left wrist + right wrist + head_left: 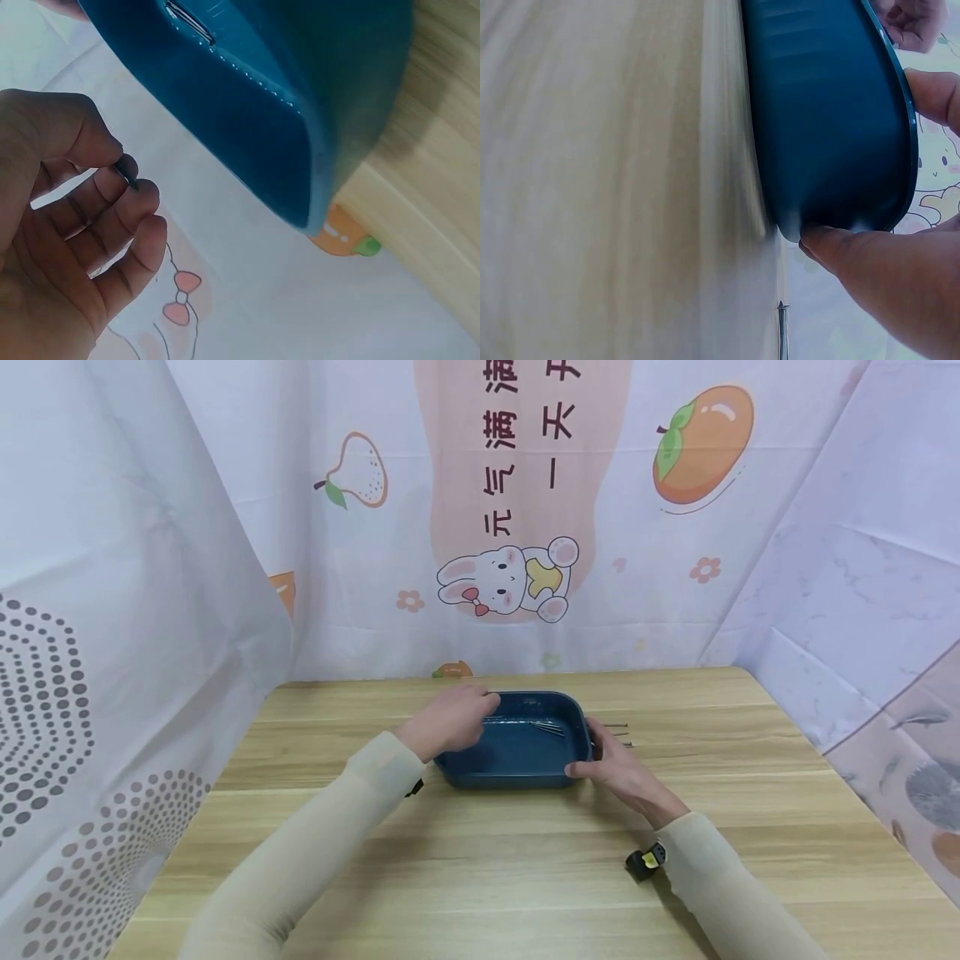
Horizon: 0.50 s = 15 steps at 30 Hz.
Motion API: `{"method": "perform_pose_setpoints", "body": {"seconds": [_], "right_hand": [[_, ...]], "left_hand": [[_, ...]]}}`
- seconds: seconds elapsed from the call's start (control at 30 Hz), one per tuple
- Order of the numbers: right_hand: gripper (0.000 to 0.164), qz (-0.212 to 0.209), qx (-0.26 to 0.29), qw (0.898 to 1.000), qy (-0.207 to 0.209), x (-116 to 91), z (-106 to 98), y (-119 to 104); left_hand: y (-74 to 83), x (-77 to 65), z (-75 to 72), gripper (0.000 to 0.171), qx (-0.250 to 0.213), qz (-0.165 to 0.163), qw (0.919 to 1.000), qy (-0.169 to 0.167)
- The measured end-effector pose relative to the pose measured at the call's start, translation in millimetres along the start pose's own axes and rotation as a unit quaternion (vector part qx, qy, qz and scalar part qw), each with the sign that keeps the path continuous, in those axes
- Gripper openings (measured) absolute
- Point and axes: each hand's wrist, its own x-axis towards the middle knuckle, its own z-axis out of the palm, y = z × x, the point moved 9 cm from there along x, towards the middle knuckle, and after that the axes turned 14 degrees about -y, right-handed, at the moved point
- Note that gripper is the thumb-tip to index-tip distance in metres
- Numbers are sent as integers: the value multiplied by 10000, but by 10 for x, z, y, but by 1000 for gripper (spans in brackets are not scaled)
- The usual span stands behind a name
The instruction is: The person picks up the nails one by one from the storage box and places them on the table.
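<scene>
A dark blue rectangular tray (pixel 517 781) sits on the wooden table, with several thin nails (pixel 549 727) lying in its back right part. Above the tray's left end, my left hand (pixel 452 717) pinches a small dark metal piece (pixel 127 174) between thumb and fingers; it looks like a nail, mostly hidden by the fingers. With thumb and fingers spread around the tray's right end, my right hand (pixel 618 770) grips it. Just beyond that hand, several more nails (pixel 618 725) lie on the table, partly hidden by the fingers.
The wooden table (pixel 495 877) extends on all sides of the tray. A printed cloth (pixel 352 568) with fruit and a rabbit hangs along its back edge, and more cloth hangs at the left and right. A black wrist device (pixel 645 862) is by the right sleeve.
</scene>
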Motion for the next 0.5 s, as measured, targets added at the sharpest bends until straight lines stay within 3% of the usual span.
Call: {"method": "perform_pose_setpoints", "body": {"seconds": [0.3,0.5], "right_hand": [[103,47,-65,10000,6,-12,-5,-10],[102,17,-64,10000,-36,-9,5,-4]], "left_hand": [[-145,-211,32,21,136,-151,9994,292],[-275,-340,136,19,66,-139,9991,383]]}}
